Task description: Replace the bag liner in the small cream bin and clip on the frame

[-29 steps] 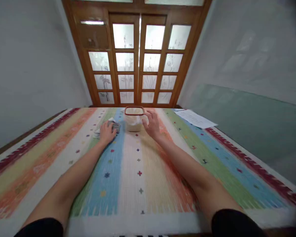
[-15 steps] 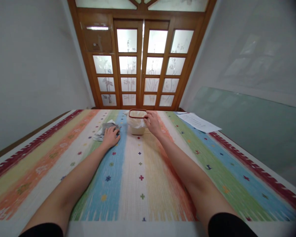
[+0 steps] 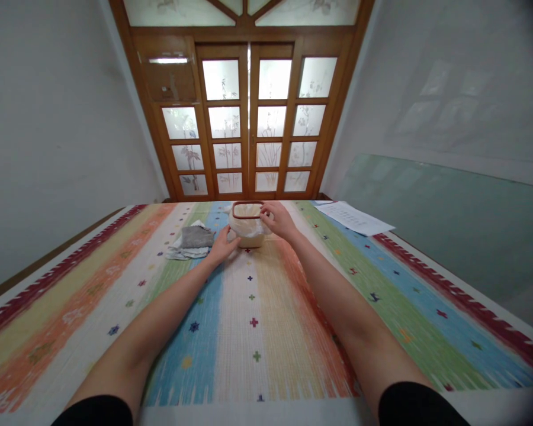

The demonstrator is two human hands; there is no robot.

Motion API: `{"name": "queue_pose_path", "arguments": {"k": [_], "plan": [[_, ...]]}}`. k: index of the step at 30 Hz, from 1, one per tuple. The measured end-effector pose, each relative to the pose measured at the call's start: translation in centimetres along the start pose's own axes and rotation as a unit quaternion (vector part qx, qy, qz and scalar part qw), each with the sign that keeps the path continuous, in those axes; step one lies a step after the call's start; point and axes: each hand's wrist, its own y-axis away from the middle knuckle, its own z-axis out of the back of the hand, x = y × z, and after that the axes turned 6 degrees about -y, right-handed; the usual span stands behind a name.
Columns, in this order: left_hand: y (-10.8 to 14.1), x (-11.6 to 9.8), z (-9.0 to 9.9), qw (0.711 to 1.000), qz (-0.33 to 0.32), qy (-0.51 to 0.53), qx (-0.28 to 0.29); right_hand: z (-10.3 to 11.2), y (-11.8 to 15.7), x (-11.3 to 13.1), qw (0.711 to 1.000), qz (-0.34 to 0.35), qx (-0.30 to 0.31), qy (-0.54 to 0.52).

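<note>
Fingers of the right hand seem to pinch the brown rim; the left hand, loosely open, is beside the small bin, its contact unclear. On the striped tablecloth, a one-sided pull could perhaps tip the bin or loosen its plastic bag.

Likely a home (striped cloth, glazed doors)

Cream bin, brown rim, whitish liner, upright on striped cloth
</note>
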Motion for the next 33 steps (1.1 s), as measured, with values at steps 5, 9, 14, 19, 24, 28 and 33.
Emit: {"name": "queue_pose_path", "arguments": {"k": [5,9,14,19,24,28,33], "plan": [[0.1,-1.2,-3.2,0.999,0.035,0.035,-0.003,0.3,-0.5,0.7,1.0,-0.01,0.007,0.022],[0.5,-1.2,-4.1,0.999,0.016,0.029,0.027,0.3,-0.8,0.8,0.998,-0.028,0.023,0.055],[0.6,-1.8,-3.5,0.995,0.016,0.095,0.034,0.1,-0.8,1.4,0.992,-0.039,0.09,0.076],[1.0,-2.7,-2.6,0.997,0.01,0.077,0.005,-0.4,-0.7,2.1,0.994,-0.007,0.091,0.065],[1.4,-2.0,-2.9,0.999,-0.024,0.019,-0.014,-0.9,-0.8,1.9,0.995,0.001,0.085,0.05],[1.5,-1.8,-3.1,0.999,-0.036,0.016,0.002,-1.2,-0.8,1.7,0.997,-0.005,0.071,0.035],[1.6,-2.1,-3.1,0.999,-0.03,0.025,0.01,-1.5,-0.8,1.7,0.998,-0.028,0.048,0.02]]}}
